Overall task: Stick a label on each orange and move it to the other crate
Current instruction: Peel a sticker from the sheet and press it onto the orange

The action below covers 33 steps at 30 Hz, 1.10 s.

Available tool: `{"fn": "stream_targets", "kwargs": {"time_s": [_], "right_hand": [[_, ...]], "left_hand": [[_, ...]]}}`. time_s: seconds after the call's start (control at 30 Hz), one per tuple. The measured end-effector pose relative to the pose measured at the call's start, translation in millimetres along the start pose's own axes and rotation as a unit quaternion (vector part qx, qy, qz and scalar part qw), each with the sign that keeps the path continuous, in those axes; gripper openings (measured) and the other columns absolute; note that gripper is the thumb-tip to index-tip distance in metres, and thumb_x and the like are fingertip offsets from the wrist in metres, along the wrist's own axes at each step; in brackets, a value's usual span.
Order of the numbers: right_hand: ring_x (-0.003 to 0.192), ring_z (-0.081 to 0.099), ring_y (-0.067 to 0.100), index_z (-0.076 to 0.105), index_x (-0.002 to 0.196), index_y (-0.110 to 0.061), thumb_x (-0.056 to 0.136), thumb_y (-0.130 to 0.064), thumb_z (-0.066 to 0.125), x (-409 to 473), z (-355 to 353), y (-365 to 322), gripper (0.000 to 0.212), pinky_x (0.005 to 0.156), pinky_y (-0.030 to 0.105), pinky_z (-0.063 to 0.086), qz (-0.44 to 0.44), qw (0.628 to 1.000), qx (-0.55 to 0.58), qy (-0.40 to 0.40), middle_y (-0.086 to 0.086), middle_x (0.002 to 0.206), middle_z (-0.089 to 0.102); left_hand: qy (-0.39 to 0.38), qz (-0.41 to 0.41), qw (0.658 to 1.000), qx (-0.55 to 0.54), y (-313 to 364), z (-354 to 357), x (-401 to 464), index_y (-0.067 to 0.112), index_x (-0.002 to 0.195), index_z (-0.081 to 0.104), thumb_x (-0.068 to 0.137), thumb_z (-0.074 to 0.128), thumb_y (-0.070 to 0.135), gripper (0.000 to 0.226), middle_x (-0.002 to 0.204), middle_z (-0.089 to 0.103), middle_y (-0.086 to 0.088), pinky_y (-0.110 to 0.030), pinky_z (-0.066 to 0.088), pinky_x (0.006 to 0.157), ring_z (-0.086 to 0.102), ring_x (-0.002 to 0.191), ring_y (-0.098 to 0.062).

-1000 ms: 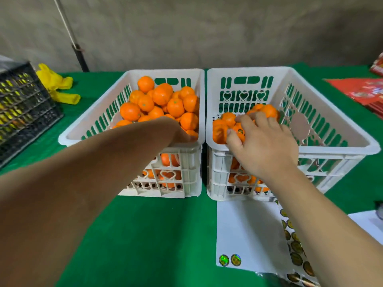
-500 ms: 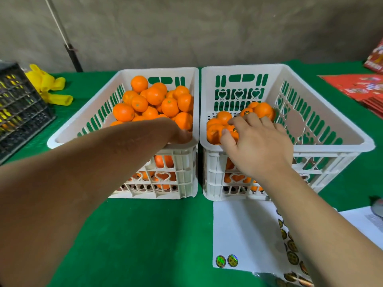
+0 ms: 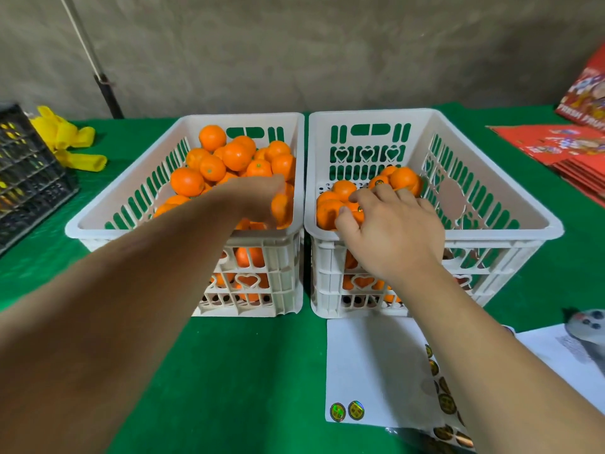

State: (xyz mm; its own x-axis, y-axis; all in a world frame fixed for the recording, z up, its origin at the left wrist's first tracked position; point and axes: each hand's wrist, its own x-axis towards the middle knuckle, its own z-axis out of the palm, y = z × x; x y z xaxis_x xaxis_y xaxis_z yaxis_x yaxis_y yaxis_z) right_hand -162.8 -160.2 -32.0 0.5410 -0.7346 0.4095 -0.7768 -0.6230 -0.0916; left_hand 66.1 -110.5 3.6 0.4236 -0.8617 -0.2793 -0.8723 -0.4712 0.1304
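Two white slotted plastic crates sit side by side, nearly touching, on a green-covered desk (image 3: 255,381). The left crate (image 3: 108,221) is heaped with oranges (image 3: 216,162), piled highest toward its 12 o'clock end. The right crate (image 3: 510,204) holds a smaller cluster of oranges (image 3: 404,178) gathered at its near-left part, the rest of its floor hidden behind the near wall.

The left hand (image 3: 258,199) reaches into the left crate at its 4 o'clock corner; it is motion-blurred, but its fingers (image 3: 273,221) curl round one orange (image 3: 282,209) just inside the rim. The right hand (image 3: 393,237) lies over the near edge of the right crate, at about that crate's 7 o'clock, fingers bent and spread, fingertips (image 3: 360,199) and thumb pinching an orange (image 3: 357,216) that carries a small shiny label; it lies among the other fruit there.

At 6 o'clock from the right crate a white backing sheet (image 3: 370,365) lies flat on the desk, with two round holographic stickers (image 3: 347,411) at its near-left corner and more along its right side, partly under the right forearm. At 9 o'clock from the crates stands a black crate (image 3: 23,178) with yellow rubber gloves (image 3: 68,142) behind it. Red printed packets (image 3: 563,149) are stacked at 2 o'clock.
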Motion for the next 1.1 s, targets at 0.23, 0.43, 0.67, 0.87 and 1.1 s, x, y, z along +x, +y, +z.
{"fn": "stream_targets", "kwargs": {"time_s": [0.23,0.43,0.67,0.87,1.1], "right_hand": [[0.113,0.052,0.028,0.062,0.126,-0.030,0.096,-0.054,0.023,-1,1,0,0.055,0.089,0.042,0.037,-0.007,1.000,0.003,0.007,0.000,0.123,0.061],[0.115,0.051,0.028,0.061,0.129,-0.028,0.098,-0.054,0.025,-4,2,1,0.054,0.092,0.044,0.037,-0.030,0.999,0.009,0.041,0.001,0.125,0.059],[0.119,0.051,0.029,0.060,0.131,-0.019,0.104,-0.042,0.045,-40,5,16,0.039,0.101,0.042,0.032,-0.122,0.980,0.084,0.133,0.004,0.128,0.058],[0.118,0.042,0.029,0.055,0.123,-0.021,0.092,-0.040,0.063,-158,47,27,0.038,0.096,0.041,0.034,-0.099,0.965,0.237,0.044,0.006,0.125,0.041],[0.118,0.038,0.013,0.060,0.122,-0.035,0.087,-0.064,0.064,-188,75,45,0.045,0.096,0.031,0.031,-0.152,0.941,0.122,-0.276,-0.014,0.122,0.046]], "left_hand": [[0.416,0.068,0.859,-0.291,-17,29,-50,0.036,0.134,0.047,0.077,0.089,0.044,0.071,0.116,0.051,0.018,-0.018,0.046,0.075,0.055,0.106,-0.007],[0.454,0.163,0.788,-0.383,35,175,-129,0.061,0.146,0.027,0.081,0.080,0.056,0.084,0.140,0.035,0.038,-0.026,0.047,0.100,0.051,0.124,-0.014],[0.200,0.043,0.872,-0.444,63,275,-119,0.057,0.138,0.038,0.077,0.085,0.057,0.076,0.129,0.052,0.024,-0.035,0.053,0.101,0.056,0.118,-0.002],[0.183,0.058,0.927,-0.322,63,288,-107,0.043,0.147,0.032,0.085,0.083,0.037,0.081,0.133,0.058,0.009,-0.040,0.048,0.105,0.054,0.120,-0.016],[0.189,0.062,0.925,-0.323,64,290,-109,0.037,0.155,0.030,0.090,0.079,0.048,0.083,0.141,0.055,0.003,-0.038,0.046,0.105,0.052,0.123,-0.019]]}}
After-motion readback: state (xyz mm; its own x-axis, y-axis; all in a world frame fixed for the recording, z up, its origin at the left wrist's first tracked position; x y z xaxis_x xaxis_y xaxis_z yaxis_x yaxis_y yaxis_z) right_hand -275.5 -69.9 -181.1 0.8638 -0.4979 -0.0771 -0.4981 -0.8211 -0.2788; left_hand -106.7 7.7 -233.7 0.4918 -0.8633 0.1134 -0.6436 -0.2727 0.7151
